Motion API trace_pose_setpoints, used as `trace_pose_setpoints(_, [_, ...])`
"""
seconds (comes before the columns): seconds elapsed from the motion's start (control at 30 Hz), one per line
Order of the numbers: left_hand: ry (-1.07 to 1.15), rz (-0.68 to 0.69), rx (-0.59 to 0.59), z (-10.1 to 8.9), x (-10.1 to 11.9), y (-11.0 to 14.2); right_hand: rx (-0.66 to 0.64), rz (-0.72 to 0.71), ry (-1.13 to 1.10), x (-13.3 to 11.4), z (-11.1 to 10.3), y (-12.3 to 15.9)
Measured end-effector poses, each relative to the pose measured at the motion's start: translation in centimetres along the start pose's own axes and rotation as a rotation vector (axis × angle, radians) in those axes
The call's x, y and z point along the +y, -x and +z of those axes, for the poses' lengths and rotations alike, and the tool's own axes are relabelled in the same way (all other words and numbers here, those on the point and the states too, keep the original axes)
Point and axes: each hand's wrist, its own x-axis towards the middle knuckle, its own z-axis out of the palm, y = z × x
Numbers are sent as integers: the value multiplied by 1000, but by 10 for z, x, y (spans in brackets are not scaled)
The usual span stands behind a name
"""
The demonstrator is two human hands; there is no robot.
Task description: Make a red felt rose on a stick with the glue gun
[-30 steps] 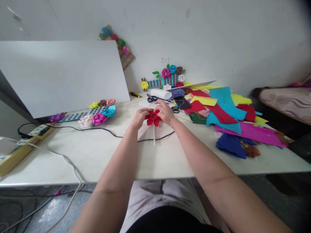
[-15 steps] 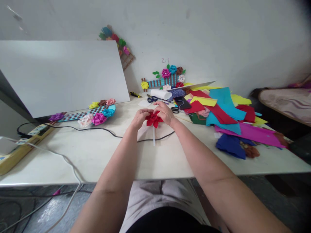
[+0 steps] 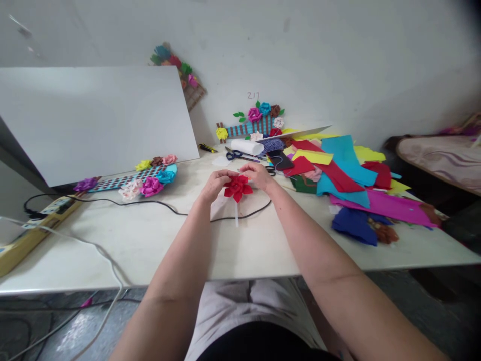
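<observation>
A red paper flower [image 3: 238, 188] with pointed petals sits between my two hands above the table. My left hand [image 3: 217, 185] pinches its left edge, thumb and fingers closed. At the upper right, my right hand [image 3: 258, 177] has its fingers bent together on the flower's back edge; the fingertips are small and partly hidden. Below the petals a whitish stick [image 3: 236, 215] points toward me; what it joins is covered by the flower. A black cable [image 3: 251, 214] curves past this stick on the table.
Coloured paper sheets [image 3: 347, 158] pile up at the right. Dark-handled scissors [image 3: 235, 155], a yellow cutter [image 3: 207, 148] and a white roll [image 3: 247, 146] lie behind my hands. Flower-decorated guitar shapes [image 3: 128, 180] are at the left and against the wall. A power strip [image 3: 41, 225] lies far left.
My right hand has drawn back a little to the right from the flower's centre, so more of the red petals show. My left hand keeps its hold.
</observation>
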Motion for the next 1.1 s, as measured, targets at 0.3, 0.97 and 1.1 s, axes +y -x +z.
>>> trace_pose_setpoints(0.3, [48, 17, 36, 2, 2, 4, -106, 208, -239, -7, -2, 9])
trace_pose_setpoints(0.97, [235, 37, 145, -2, -9, -5, 140, 184, -337, -9, 9, 5])
trace_pose_setpoints(1.1, [174, 68, 149, -4, -10, -5, 96, 194, -363, -7, 7, 6])
